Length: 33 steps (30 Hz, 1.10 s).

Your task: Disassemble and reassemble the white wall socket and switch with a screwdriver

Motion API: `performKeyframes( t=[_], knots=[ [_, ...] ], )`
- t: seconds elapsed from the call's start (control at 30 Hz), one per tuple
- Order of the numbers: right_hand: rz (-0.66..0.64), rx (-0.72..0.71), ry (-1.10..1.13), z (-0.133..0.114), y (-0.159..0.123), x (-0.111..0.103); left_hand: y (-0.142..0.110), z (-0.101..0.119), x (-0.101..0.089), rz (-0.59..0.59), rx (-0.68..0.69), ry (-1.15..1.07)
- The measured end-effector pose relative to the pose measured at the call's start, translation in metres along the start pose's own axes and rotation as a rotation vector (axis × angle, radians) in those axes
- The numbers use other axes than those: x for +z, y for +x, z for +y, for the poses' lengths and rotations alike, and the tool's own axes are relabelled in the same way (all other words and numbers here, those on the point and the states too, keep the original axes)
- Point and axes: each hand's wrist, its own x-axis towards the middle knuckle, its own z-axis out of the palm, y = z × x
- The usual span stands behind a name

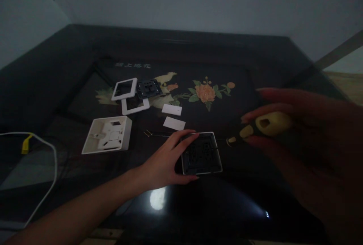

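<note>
My left hand [167, 158] grips a square wall switch box [202, 153] with white edges and a black inside, fingers along its top edge and thumb at the bottom. It rests on the dark glossy table. My right hand [306, 143], dim and close to the camera, holds a screwdriver [272, 123] by its yellow and black handle. The screwdriver's thin shaft points left, and its tip appears to be at the box's right side; contact is too dark to tell. Behind my left hand lie small metal pieces [147, 133], hard to make out.
On the left stands an open white back box [109, 134]. Beyond it lie two white frames [124, 89] and a black switch plate [149, 87]. Two white rocker covers [172, 109] lie mid-table. A white cable [55, 162] with a yellow tag [26, 144] runs along the left.
</note>
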Motion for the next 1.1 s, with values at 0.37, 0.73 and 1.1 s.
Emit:
performKeyframes(
  t=[0.37, 0.73, 1.1],
  knots=[
    [0.137, -0.18, -0.12, -0.009, 0.01, 0.002, 0.0, 0.001, 0.0, 0.003, -0.004, 0.012],
    [-0.164, -0.231, -0.075, -0.001, 0.011, -0.009, -0.001, 0.001, 0.001, 0.0, 0.0, 0.028],
    [-0.116, -0.156, -0.048, -0.005, 0.015, 0.0, -0.001, 0.0, 0.0, 0.0, 0.004, 0.028]
  ],
)
